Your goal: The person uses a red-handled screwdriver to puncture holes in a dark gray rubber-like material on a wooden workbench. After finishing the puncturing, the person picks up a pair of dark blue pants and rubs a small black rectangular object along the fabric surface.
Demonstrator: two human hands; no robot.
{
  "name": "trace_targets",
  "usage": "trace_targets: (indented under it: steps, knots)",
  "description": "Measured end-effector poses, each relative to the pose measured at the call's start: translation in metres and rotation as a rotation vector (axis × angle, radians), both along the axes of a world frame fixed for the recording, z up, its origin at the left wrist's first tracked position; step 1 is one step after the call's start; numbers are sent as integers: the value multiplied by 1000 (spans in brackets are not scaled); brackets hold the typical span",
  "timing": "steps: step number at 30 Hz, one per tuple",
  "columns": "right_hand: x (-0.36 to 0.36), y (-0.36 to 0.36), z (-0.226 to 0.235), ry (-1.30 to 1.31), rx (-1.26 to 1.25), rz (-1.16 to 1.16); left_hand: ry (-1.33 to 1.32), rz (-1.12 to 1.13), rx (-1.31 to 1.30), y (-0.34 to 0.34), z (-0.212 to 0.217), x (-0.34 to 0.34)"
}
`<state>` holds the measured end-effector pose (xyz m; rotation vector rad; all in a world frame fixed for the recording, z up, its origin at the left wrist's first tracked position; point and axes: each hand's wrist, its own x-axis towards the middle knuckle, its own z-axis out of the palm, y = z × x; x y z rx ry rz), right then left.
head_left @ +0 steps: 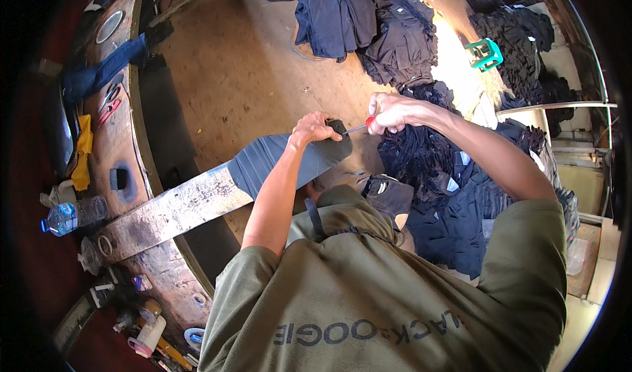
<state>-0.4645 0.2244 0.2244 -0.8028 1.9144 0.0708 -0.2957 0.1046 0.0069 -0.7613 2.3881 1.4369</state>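
At frame centre, the left hand [314, 129] pinches dark fabric [276, 161] (board-stretched) while right hand [390, 113] fingers grip a red-handled tool [361, 127].

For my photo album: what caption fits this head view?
Left hand pins dark cloth on a wooden board; right hand works a red-handled tool at it.

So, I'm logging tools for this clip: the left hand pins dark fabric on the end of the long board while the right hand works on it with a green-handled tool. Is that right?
Not quite: the head view shows the tool has a red handle, not green. The rest holds: the left hand pins the dark fabric on the end of the long board while the right hand works on it with that tool.
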Motion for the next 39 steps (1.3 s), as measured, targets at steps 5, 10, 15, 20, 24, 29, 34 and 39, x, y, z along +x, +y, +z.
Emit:
trace_targets:
  steps: [5, 10, 15, 20, 24, 29, 34, 39]
  knots:
    - [18, 38, -10, 456, -711, 1206, -17, -8, 21, 0, 18, 6]
    - [19, 12, -16, 207, -198, 432, -104, 59, 13, 2, 15, 6]
    - [-6, -7, -1, -151, 134, -381, -48, 31, -36, 2, 11, 3]
    - [9, 27, 5, 271, -493, 811, 3, 25, 39, 0, 7, 4]
    - [25, 37, -5, 456, -457, 1312, -65, 78, -6, 2, 0, 2]
    - [8, 5, -13, -85, -28, -101, -76, -18, 71, -6, -5, -6]
    - [-3, -7, 5, -120, 43, -61, -62, -77, 191, -14, 1, -13]
    - [15, 21, 11, 445, -360, 1110, -55, -61, 227, -16, 4, -11]
